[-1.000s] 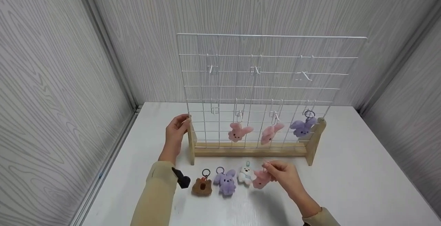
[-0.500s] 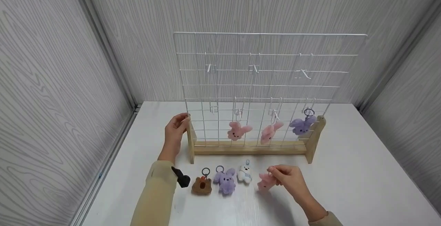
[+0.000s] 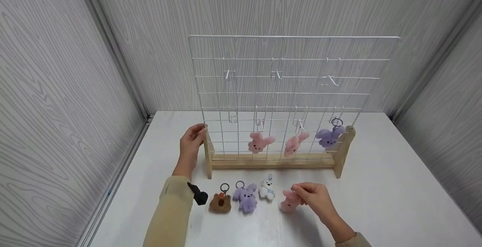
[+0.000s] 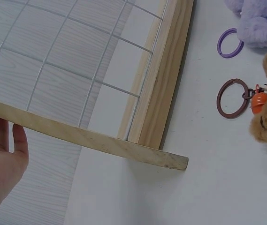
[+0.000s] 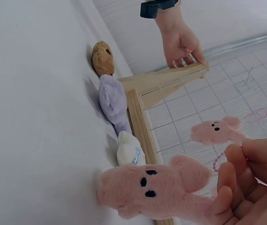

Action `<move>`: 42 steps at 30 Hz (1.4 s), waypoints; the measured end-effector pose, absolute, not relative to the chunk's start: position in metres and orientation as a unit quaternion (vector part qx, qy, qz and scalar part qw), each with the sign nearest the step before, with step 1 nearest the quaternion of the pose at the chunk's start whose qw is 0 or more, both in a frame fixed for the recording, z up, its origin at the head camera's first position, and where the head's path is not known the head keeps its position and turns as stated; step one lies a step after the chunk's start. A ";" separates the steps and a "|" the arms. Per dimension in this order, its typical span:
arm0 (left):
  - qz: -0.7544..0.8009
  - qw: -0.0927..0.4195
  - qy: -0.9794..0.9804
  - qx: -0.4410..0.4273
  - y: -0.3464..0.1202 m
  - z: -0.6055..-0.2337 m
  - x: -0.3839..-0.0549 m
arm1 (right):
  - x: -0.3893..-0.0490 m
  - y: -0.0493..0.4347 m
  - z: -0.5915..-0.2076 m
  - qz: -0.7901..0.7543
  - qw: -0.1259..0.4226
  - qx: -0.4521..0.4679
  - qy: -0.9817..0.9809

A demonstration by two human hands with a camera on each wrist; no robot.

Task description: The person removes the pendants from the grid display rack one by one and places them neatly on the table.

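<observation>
My left hand (image 3: 192, 139) grips the upper end of the wooden side post (image 3: 208, 156) at the left of a white wire-grid display rack (image 3: 278, 94). In the right wrist view its fingers and thumb close over the post. My right hand (image 3: 315, 198) pinches the pink beaded chain (image 5: 217, 161) of a plush bunny keychain (image 5: 159, 190). The pink bunny is low over the table in front of the rack. To its left lie a white plush keychain (image 3: 267, 190), a purple bunny keychain (image 3: 246, 198) and a brown plush keychain (image 3: 220, 203) with a dark ring.
Two pink bunnies, one left (image 3: 257, 144) and one in the middle (image 3: 295, 145), hang on lower hooks, with a purple bunny (image 3: 330, 137) at the right. Bare hooks such as the upper left hook (image 3: 227, 74) stick out. Patterned panels (image 3: 56, 100) enclose the white table (image 3: 391, 190).
My right hand has shifted slightly right and down with the pink bunny, away from the white keychain. The bunny now hangs more upright. The left hand keeps its grip on the post.
</observation>
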State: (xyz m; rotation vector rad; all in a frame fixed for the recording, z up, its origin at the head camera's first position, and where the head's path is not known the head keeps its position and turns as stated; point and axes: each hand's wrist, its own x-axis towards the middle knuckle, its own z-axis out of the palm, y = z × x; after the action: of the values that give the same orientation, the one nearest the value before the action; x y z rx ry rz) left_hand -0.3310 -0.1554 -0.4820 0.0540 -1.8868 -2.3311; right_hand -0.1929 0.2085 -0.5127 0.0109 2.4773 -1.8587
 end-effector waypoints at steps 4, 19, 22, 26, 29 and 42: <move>-0.778 0.080 -0.623 0.022 -0.157 -0.490 -0.335 | -0.201 0.204 -0.520 -0.600 0.002 0.004 0.800; -0.775 0.075 -0.627 0.019 -0.157 -0.486 -0.336 | -0.230 0.192 -0.537 -0.587 -0.025 0.012 0.809; -0.776 0.079 -0.625 0.025 -0.158 -0.490 -0.339 | -0.238 0.192 -0.547 -0.582 -0.021 0.014 0.812; -0.776 0.081 -0.624 0.025 -0.157 -0.492 -0.339 | -0.244 0.191 -0.553 -0.570 -0.009 0.022 0.821; -0.778 0.080 -0.622 0.023 -0.157 -0.492 -0.339 | -0.249 0.190 -0.556 -0.557 -0.006 0.024 0.830; -0.770 0.089 -0.632 0.017 -0.157 -0.494 -0.338 | -0.275 0.183 -0.559 -0.453 -0.002 -0.005 0.892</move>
State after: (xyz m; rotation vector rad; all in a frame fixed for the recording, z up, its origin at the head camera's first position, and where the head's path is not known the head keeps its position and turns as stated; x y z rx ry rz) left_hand -0.3384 -0.1572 -0.4937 0.0499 -1.8791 -2.2898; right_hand -0.2753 0.1828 -0.5591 -0.0169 2.8055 -1.4238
